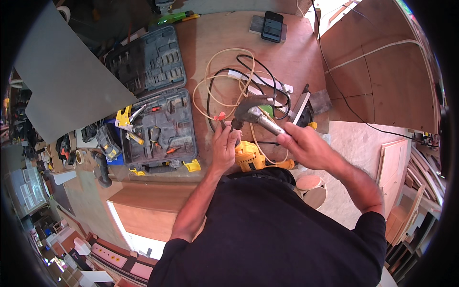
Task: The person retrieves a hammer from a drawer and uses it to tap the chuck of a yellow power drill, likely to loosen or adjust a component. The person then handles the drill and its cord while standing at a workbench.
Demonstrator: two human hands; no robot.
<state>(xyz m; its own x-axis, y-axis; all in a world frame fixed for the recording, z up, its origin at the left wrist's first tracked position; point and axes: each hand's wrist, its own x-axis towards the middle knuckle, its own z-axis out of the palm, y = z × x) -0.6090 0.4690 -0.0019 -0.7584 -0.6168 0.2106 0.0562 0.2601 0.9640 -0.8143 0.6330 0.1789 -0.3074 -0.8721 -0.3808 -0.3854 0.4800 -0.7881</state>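
My right hand is closed round the metal handle of a hammer. The hammer's dark head is raised just above and beside my left hand. That left hand is closed, its fingers pinching something small and dark at the front end of a yellow power drill; I cannot make out what it is. An orange-red piece shows just past the left fingertips. The drill lies close to my body at the bench edge, partly covered by my left hand.
Coiled cream and black cables lie on the wooden bench beyond my hands. An open tool case with loose tools is at the left. A phone rests at the back, and a circular tool stands at the right.
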